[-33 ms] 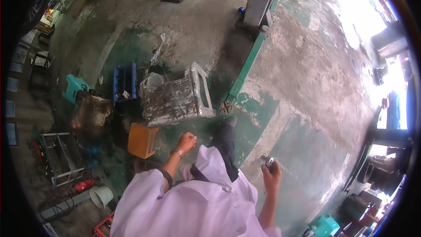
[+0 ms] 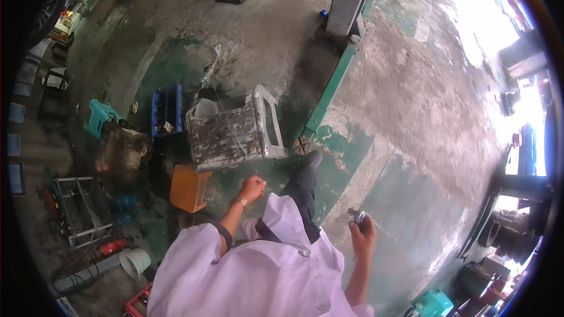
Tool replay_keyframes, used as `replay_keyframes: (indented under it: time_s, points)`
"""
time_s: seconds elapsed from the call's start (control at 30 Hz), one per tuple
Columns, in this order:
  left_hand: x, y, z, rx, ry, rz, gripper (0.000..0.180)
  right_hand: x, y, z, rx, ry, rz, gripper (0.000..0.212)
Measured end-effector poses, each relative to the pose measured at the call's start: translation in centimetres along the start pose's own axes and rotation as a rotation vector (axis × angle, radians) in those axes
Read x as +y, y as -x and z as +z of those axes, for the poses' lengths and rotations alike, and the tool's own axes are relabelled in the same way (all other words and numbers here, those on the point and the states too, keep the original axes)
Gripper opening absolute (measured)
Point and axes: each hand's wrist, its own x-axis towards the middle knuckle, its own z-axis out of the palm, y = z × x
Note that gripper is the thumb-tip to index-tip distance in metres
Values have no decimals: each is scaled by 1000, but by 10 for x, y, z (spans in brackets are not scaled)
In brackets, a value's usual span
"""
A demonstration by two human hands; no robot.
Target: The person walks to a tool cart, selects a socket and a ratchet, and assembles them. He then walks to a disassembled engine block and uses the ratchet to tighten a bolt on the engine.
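Observation:
My left hand, with a watch at its wrist, hangs before my body with the fingers curled into a loose fist. Nothing shows in it. On the right, my right hand is closed around a small silvery and dark metal part; its exact kind is too small to tell. Ahead of my left hand stands a worn, paint-flecked bench-like piece with a pale frame at one end. An orange stool is to the left of that hand, apart from it.
A blue crate, a teal stool and a stained brown block-like object stand to the left. A green lift arm runs from a grey post toward my foot. A metal frame and a white bucket lie lower left.
My dark-trousered leg and shoe reach slightly farther forward. Both hands have shifted only a little, and the right one still holds the metal part.

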Motion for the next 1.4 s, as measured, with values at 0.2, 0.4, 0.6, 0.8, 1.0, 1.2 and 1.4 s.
replay_keyframes:
  time_s: [0.2,0.4,0.6,0.8,1.0,1.2,1.4]
  points:
    - [77,-92,77,-102,62,-26,17,-54,-120,-22,-165,296,23,31]
    - [167,-161,102,16,65,55,23,-125,-245,-46,-262,302,-42,30]
    - [234,-155,75,267,285,-8,22,-172,-362,-24,-325,287,-171,36]
    - [214,-126,61,584,641,-35,24,-231,-438,38,-514,513,-373,32]
    - [219,-103,73,723,810,-134,19,-295,-483,138,-828,760,-557,16]
    - [247,-162,65,905,1077,-232,19,-320,-562,246,-1089,1086,-505,25]
    - [348,-287,-4,755,704,185,22,-394,-655,376,-1134,1253,-433,31]
